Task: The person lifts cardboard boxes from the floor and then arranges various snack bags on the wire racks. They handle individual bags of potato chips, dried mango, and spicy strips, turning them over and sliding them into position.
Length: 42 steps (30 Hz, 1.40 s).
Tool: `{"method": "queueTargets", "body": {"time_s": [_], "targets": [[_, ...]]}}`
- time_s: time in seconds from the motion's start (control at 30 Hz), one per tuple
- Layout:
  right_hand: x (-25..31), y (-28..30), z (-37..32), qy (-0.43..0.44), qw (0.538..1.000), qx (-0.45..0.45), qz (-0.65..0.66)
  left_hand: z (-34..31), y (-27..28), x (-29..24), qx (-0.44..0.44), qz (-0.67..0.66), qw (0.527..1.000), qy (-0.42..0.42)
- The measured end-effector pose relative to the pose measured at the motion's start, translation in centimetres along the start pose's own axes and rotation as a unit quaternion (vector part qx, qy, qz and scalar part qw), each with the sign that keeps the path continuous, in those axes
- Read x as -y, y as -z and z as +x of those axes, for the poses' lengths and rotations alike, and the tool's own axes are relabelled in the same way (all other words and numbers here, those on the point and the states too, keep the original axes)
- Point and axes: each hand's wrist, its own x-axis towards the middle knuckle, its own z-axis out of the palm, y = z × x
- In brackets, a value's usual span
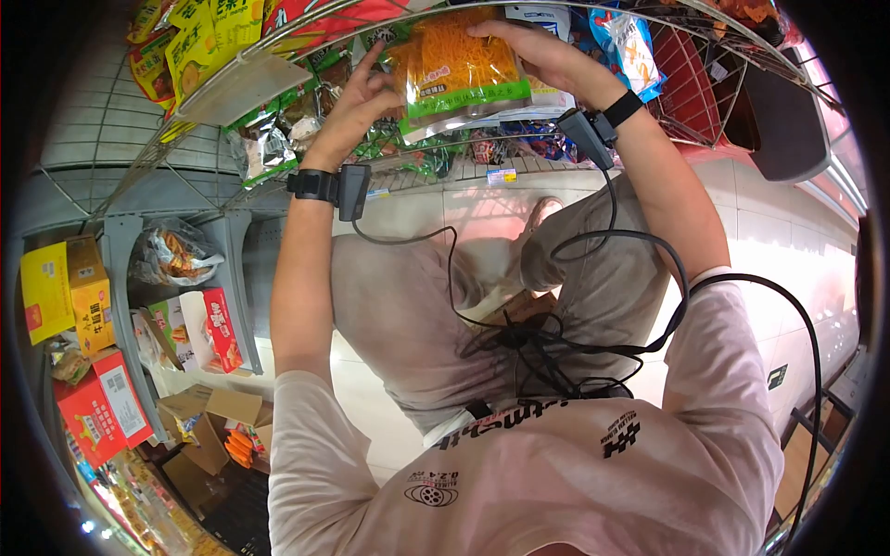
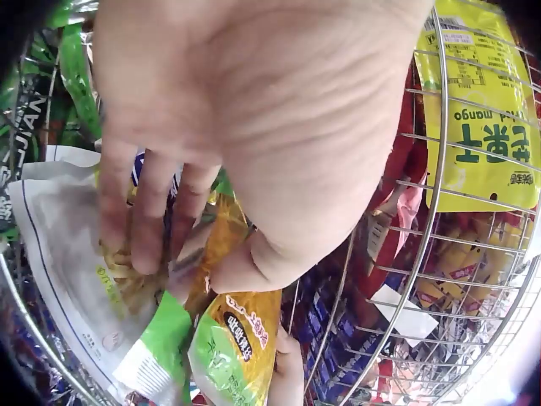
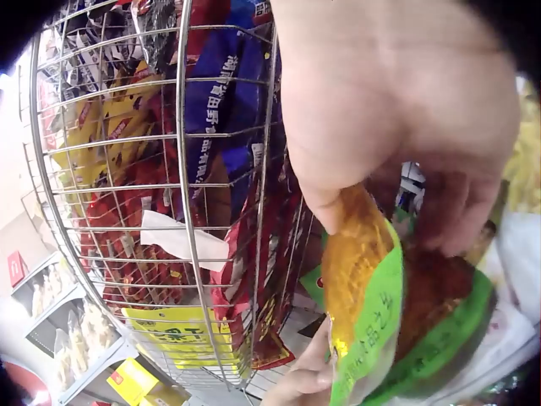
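Observation:
My right hand (image 1: 561, 60) grips the top right of a clear bag of orange shreds (image 1: 464, 60) with a green printed band along its bottom. Its thumb lies on the bag's front in the right wrist view, the other fingers partly hidden behind. At the bag's left edge is my left hand (image 1: 357, 102), index finger raised. In the left wrist view its thumb touches the orange bag (image 2: 241, 338), while the other fingers stretch straight down over the packets behind. A second green-banded bag (image 3: 439, 330) stands close behind the held one in the right wrist view.
A wire rack (image 1: 426, 165) full of snack packets surrounds my hands. Yellow dried mango bags (image 1: 195, 56) sit at upper left, a blue-and-white packet (image 1: 626, 46) to the right. Grey shelves with boxes (image 1: 102, 408) stand at left. Black cables (image 1: 593, 347) loop across my lap.

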Motion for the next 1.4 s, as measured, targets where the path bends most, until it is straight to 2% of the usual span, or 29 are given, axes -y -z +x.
{"method": "queueTargets", "body": {"time_s": [0.2, 0.33, 0.5, 0.57, 0.7, 0.9, 0.97, 1.2, 1.27, 1.4], "targets": [[0.5, 0.0, -0.6, 0.045, 0.997, -0.023, -0.055, -0.1, -0.2, 0.1, 0.011, -0.043, 0.999, -0.007], [-0.4, 0.4, 0.6, 0.053, 0.998, 0.002, -0.019, -0.2, -0.2, 0.1, -0.004, -0.061, 0.998, 0.010], [0.1, -0.3, -0.1, -0.002, 0.999, 0.042, 0.034, 0.0, -0.6, 0.0, -0.028, -0.082, 0.996, 0.020], [0.2, -0.4, -0.4, 0.009, 0.999, 0.052, 0.013, -0.1, -0.8, -0.2, -0.061, -0.014, 0.998, 0.028], [0.1, -0.6, -0.7, 0.050, 0.996, 0.073, -0.013, -0.2, -1.4, -0.7, -0.071, 0.007, 0.997, 0.028], [-1.3, 0.0, 1.1, 0.063, 0.992, 0.083, -0.069, 0.1, -2.0, -0.8, -0.081, 0.022, 0.996, 0.000], [-1.3, 0.0, 1.0, 0.060, 0.991, 0.081, -0.084, 0.5, -1.9, -0.7, -0.102, 0.094, 0.990, 0.013], [0.3, -0.5, -0.5, 0.023, 0.978, 0.084, -0.192, 0.6, -2.9, -1.0, -0.125, 0.087, 0.988, -0.028], [0.8, -0.7, -1.1, 0.019, 0.977, 0.077, -0.196, 0.6, -3.6, -1.4, -0.131, 0.056, 0.986, -0.085], [1.0, -0.9, -1.4, 0.026, 0.978, 0.074, -0.193, 0.9, -4.0, -1.0, -0.126, 0.083, 0.986, -0.077]]}}
